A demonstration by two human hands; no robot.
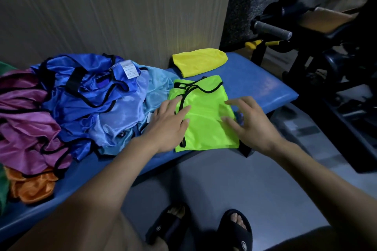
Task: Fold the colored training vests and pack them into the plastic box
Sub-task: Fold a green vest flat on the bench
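A neon green vest with black trim lies folded on the blue padded bench. My left hand lies flat on its left edge with fingers straight. My right hand hovers at its right edge, fingers spread and slightly bent, fingertips touching the fabric. A folded yellow vest lies behind it near the wall. To the left sits a loose heap of dark blue vests, light blue vests, purple vests and an orange vest. No plastic box is in view.
A ribbed wall runs behind the bench. Black gym equipment with a grey handle stands at the right. Grey floor lies below, with my feet in black slides. A dark object sits under the bench's front edge.
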